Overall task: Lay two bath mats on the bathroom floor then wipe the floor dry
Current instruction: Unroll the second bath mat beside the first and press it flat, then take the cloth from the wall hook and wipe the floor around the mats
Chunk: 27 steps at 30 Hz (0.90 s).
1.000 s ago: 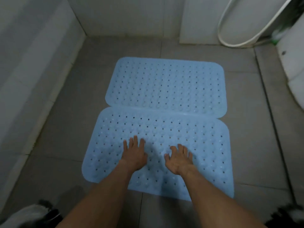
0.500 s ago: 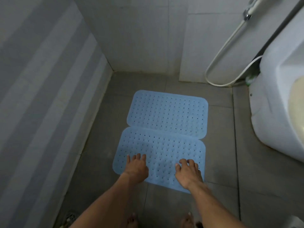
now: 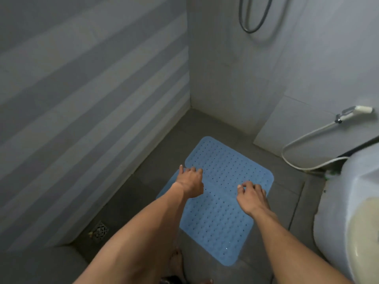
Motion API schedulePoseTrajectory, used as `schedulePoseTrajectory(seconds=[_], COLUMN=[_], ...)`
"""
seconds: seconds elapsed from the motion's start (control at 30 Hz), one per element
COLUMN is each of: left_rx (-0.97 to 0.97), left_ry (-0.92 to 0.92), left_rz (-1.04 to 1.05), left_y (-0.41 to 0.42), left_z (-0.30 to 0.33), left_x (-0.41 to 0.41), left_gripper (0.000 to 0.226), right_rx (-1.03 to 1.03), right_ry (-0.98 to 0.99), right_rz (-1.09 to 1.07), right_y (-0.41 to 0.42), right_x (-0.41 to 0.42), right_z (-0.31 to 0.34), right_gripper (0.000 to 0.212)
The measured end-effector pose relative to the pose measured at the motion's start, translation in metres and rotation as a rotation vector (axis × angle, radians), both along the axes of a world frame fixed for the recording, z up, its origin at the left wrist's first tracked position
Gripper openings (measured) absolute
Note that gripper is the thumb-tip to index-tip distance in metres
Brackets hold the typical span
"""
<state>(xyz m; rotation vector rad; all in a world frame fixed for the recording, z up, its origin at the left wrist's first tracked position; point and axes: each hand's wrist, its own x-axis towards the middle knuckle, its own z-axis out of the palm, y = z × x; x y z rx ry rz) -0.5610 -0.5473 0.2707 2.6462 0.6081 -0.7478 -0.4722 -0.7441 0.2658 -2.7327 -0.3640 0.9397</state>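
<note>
Two light blue perforated bath mats lie flat side by side on the grey tiled floor (image 3: 155, 177). The far mat (image 3: 231, 160) reaches toward the corner; the near mat (image 3: 217, 226) runs toward my feet. My left hand (image 3: 190, 181) hovers over the seam at the mats' left side, fingers loosely curled, holding nothing. My right hand (image 3: 252, 196) is raised over the seam's right part, fingers slightly bent and apart, also holding nothing. Both hands look lifted off the mats. No cloth or wiper shows.
A white toilet (image 3: 348, 212) stands at the right. A spray hose (image 3: 307, 138) hangs on the back wall, with a shower hose (image 3: 254, 21) above. A floor drain (image 3: 100, 230) sits by the striped left wall. My bare foot (image 3: 176, 261) is beside the near mat.
My hands have come up off the near mat, where they were pressing flat. The view has risen and turned, so the mats look smaller and farther away.
</note>
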Motion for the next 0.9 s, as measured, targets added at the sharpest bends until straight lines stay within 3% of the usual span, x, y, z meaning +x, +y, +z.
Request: schedulePoseTrajectory(seconds=[0.27,0.5,0.73,0.9], left_rx=[0.087,0.167,0.357,0.519], left_ry=[-0.110,-0.158,-0.192,-0.193], left_rz=[0.112,0.385,0.776,0.914], left_y=[0.079,0.130,0.108,0.064], left_z=[0.075,0.131,0.193,0.234], left_x=[-0.003,-0.060,-0.169,-0.243], left_gripper=[0.062,0.065,0.067,0.070], right_rx=[0.112,0.182,0.365,0.470], right_ry=[-0.074,-0.109,-0.154,-0.163], right_rz=[0.039,0.301,0.609,0.788], right_y=[0.088,0.166,0.222,0.229], right_x=[0.011,0.013,-0.027,-0.069], right_z=[0.069,0.110,0.179,0.215], right_gripper=[0.041,0.041,0.043,0.041])
